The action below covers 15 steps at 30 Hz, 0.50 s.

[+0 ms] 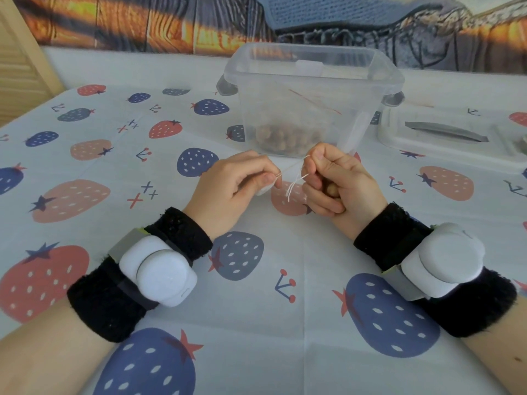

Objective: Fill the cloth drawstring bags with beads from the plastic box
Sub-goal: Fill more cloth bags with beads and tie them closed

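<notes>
While both hands (285,181) pinch drawstring (296,182), box (310,92) holds seemingly brown beads (285,138).

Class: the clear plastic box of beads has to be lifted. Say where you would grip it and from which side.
Grip the plastic box at the grey handles on its left and right ends, one hand from each side. They jut out under the rim, while the walls are smooth and taper downward, so likely slippery.

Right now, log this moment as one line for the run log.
left hand: pinches drawstring | right hand: pinches drawstring, bead in palm | plastic box: open, beads inside | lid: on table, right
</notes>
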Motion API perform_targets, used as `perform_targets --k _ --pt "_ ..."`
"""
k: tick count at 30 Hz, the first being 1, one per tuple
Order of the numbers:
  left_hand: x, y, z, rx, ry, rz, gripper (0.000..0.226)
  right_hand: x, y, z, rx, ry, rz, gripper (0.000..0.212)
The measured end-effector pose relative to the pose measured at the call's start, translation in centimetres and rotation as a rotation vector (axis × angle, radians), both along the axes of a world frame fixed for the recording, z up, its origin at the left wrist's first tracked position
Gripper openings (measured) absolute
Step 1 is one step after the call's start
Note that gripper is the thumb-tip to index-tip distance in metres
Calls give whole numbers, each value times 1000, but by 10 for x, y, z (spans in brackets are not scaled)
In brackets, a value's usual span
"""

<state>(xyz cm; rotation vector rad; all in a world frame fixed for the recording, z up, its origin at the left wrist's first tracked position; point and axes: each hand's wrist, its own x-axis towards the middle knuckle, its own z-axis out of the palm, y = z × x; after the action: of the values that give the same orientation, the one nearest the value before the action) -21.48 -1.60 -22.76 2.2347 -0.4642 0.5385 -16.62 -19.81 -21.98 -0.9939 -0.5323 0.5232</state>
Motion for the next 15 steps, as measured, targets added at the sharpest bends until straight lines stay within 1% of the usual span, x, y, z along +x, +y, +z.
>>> perform_targets --k 3,5,7,8,11,15 --pt "0 -2 1 21 -14 34 32 -1 1 1 -19 -10 -3 22" --pt "-1 -2 2 -10 13 16 35 -2 1 1 -31 -20 -10 21" --pt "-2 -2 3 -34 69 -16 33 -1 0 1 -36 -31 -20 20" --pt "-3 -2 3 -14 86 -15 30 -1 0 1 -37 -32 -26 20" --pt "-1 -1 -1 77 40 27 30 0 0 1 -36 -28 -37 19" --pt "-1 -1 -1 69 32 40 39 -1 0 1 -35 -31 -43 18"
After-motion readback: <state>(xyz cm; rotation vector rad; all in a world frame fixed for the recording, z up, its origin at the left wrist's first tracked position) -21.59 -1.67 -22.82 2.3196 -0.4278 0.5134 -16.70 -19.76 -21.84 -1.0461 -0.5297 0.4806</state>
